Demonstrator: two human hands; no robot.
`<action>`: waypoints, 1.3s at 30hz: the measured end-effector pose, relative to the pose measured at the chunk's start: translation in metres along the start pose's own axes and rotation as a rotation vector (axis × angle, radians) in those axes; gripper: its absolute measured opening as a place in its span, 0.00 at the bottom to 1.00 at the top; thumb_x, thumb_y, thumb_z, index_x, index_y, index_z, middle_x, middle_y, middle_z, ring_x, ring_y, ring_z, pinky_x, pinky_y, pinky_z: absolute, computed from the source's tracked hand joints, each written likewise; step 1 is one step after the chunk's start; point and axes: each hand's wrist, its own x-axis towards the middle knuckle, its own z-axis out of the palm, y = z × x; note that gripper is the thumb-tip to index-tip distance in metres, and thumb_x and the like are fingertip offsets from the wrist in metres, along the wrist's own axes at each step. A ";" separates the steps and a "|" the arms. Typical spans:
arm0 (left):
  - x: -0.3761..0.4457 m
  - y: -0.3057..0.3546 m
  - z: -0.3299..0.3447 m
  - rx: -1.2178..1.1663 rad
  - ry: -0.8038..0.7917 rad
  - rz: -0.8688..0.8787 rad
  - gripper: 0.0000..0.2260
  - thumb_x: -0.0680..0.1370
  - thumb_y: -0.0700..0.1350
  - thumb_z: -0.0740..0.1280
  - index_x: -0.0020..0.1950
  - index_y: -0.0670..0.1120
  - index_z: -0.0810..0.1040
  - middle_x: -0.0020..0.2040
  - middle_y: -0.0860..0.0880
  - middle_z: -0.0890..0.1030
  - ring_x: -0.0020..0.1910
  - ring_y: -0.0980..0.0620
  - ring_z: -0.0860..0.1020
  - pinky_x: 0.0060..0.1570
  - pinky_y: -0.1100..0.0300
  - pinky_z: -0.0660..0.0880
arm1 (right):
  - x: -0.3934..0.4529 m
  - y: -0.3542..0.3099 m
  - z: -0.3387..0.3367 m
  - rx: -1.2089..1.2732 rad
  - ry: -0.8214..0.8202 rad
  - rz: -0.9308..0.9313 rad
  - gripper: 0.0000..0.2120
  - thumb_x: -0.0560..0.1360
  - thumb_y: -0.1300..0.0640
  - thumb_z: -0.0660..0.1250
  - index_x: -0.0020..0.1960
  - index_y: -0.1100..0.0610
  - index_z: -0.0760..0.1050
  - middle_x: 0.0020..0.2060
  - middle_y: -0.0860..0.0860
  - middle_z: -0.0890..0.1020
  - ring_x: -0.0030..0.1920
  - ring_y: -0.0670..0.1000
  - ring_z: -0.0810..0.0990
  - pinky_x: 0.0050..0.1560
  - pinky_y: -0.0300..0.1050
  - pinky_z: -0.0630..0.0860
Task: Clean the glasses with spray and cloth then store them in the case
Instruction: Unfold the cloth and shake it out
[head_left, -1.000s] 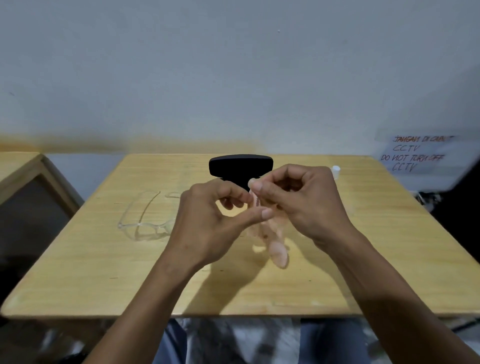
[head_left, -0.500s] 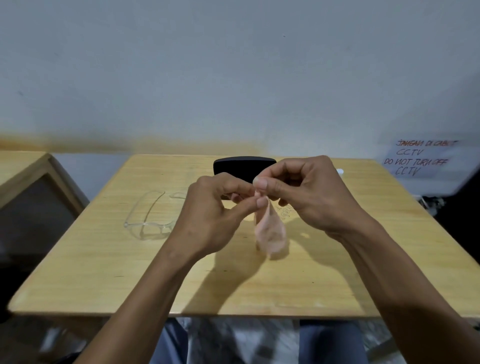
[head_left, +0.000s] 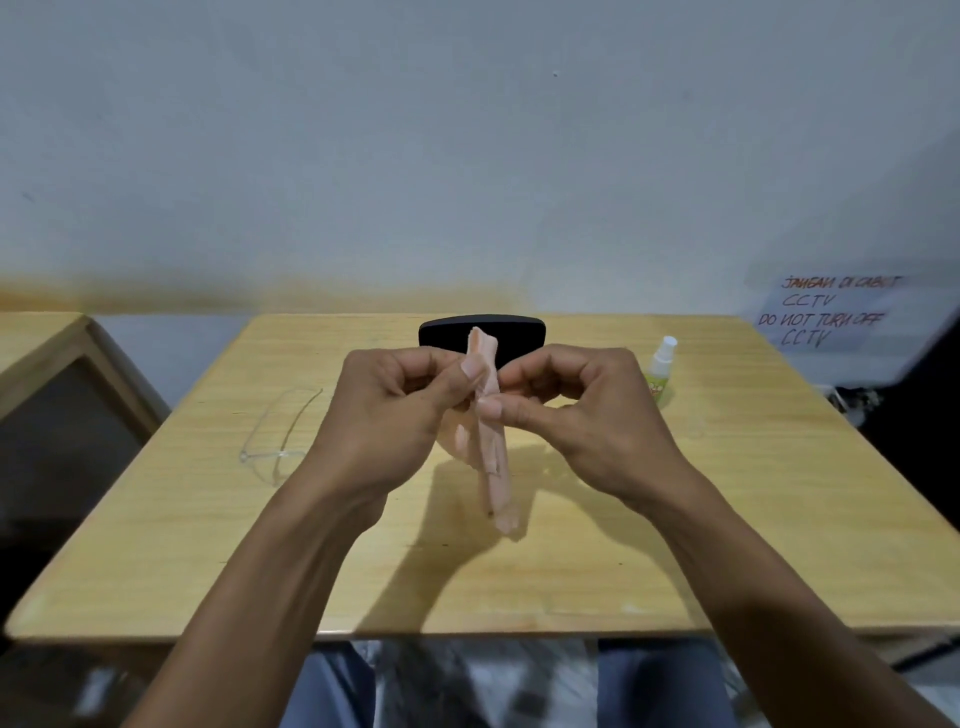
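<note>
Both hands, left hand (head_left: 395, 410) and right hand (head_left: 582, 410), pinch a pink cloth (head_left: 491, 431) at frame centre above the table (head_left: 208, 545). Clear glasses (head_left: 278, 436) lie left; black case (head_left: 483, 335) behind; spray bottle (head_left: 661, 371) right.

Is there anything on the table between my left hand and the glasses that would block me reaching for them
Nothing visible. The glasses lie on bare table just left of the left hand. That hand and the right hand both pinch the cloth, so it isn't free.
</note>
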 end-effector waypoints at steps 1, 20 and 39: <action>0.000 0.000 -0.001 0.019 -0.003 0.011 0.10 0.76 0.44 0.70 0.38 0.40 0.84 0.29 0.52 0.80 0.31 0.60 0.75 0.34 0.74 0.70 | 0.000 0.001 0.000 0.031 -0.013 -0.001 0.06 0.69 0.58 0.79 0.44 0.59 0.85 0.38 0.52 0.87 0.38 0.50 0.84 0.39 0.41 0.79; 0.010 0.005 -0.016 0.159 0.076 0.079 0.11 0.78 0.42 0.69 0.40 0.38 0.83 0.32 0.48 0.82 0.31 0.59 0.76 0.35 0.71 0.71 | 0.006 -0.009 -0.009 0.113 -0.007 0.121 0.06 0.72 0.57 0.76 0.47 0.58 0.83 0.38 0.50 0.86 0.38 0.45 0.82 0.38 0.40 0.78; 0.007 0.006 -0.024 0.399 0.117 0.109 0.07 0.76 0.46 0.72 0.38 0.49 0.85 0.32 0.56 0.84 0.35 0.57 0.78 0.43 0.54 0.77 | 0.011 -0.009 -0.019 0.165 0.119 0.159 0.04 0.73 0.55 0.76 0.41 0.55 0.85 0.34 0.53 0.85 0.37 0.50 0.83 0.36 0.43 0.76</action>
